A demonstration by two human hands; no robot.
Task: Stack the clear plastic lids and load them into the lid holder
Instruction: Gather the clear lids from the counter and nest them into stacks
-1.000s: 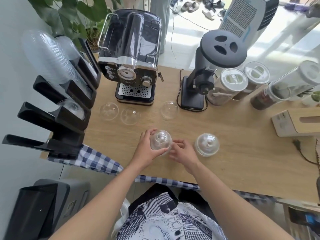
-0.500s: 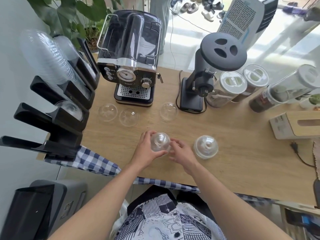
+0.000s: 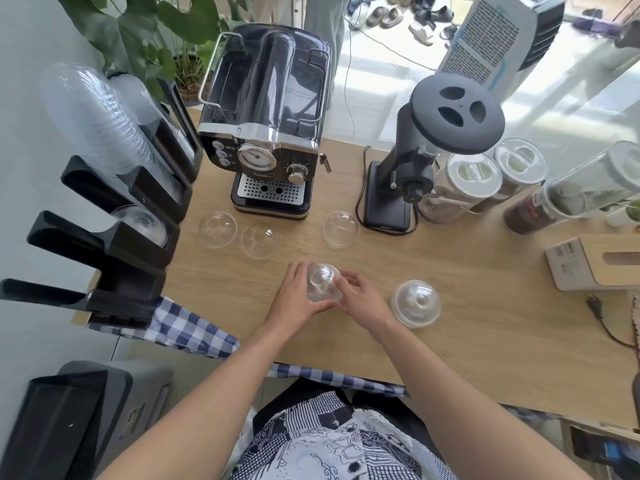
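Just inside table [image 3: 485, 341] edge, hands [image 3: 294, 301] grip lid [image 3: 322, 284].

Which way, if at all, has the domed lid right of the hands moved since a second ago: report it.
No. The domed lid keeps its place in front of the grinder base; only the view shifted.

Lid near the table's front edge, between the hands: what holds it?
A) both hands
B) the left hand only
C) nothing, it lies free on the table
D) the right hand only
A: the left hand curls round the lid from one side, and the right hand has its fingertips on it from the other.
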